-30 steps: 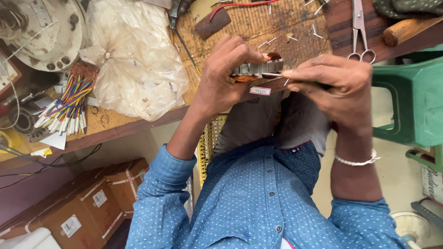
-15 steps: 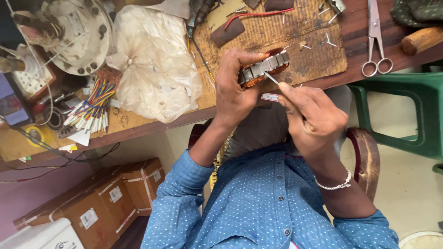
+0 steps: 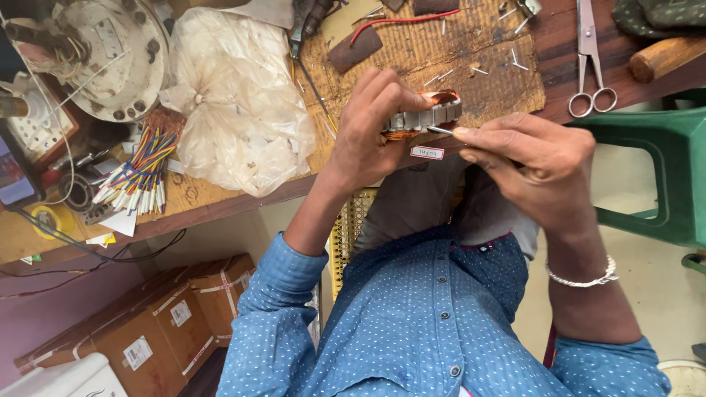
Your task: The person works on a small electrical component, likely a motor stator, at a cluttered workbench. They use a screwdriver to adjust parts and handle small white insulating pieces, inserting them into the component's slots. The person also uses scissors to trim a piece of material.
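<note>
Far left, on the wooden bench (image 3: pixel 220 209): a round grey motor housing (image 3: pixel 110 55), then a bundle of coloured wires (image 3: pixel 140 176) lying just below it. Cardboard boxes (image 3: pixel 147 334) sit under the bench edge. Next right, a crumpled clear plastic bag (image 3: pixel 235 103) lies on the bench top.

Centre: your left hand (image 3: pixel 371 132) is clenched around the stator core (image 3: pixel 426 117), holding it in the air just above the bench edge. Item: a small ring of stacked grey metal plates with slotted teeth along its rim and copper-coloured winding showing at its top and underside. A small white label (image 3: pixel 427 152) sits just below it.

Right of centre: your right hand (image 3: pixel 529 169) pinches a thin metal pin (image 3: pixel 440 131) between thumb and fingertips, its tip touching the side of the core. A silver bracelet (image 3: pixel 585 278) circles that wrist.

Far right: scissors (image 3: pixel 588 59) lie on the bench, a wooden handle (image 3: pixel 665 57) beside them, and a green plastic stool (image 3: pixel 654 169) stands below.

Change from half a second ago: the core sits flatter in your grip, teeth facing you, and the pin has come up to meet it; the view has shifted slightly rightward
</note>
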